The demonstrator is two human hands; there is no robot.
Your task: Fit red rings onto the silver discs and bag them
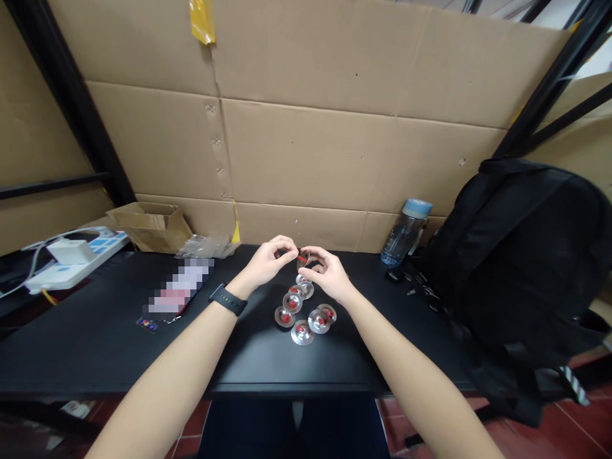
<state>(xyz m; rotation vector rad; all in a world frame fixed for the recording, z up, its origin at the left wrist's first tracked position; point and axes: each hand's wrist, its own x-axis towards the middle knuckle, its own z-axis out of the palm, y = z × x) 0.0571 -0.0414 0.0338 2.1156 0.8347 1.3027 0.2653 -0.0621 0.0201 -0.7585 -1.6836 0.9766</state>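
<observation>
Between my hands, just above the black desk (258, 357), is a small metal finger cymbal (304, 262) with a red strap. My right hand (329, 273) grips its rim between thumb and fingers. The thumb and fingertips of my left hand (268, 260), which has a black band on its wrist, pinch the red strap (301, 257). Several more finger cymbals (303, 333) with red straps lie below my hands, some overlapping. Parts of the held cymbal are covered by my fingers.
Left, a white power strip (62, 271), an open cardboard box (153, 226), plastic wrap (208, 245) and a blurred card-like item (179, 290). Right, a water bottle (405, 233), keys (421, 284) and a black backpack (526, 255). A cardboard wall (306, 153) rises behind.
</observation>
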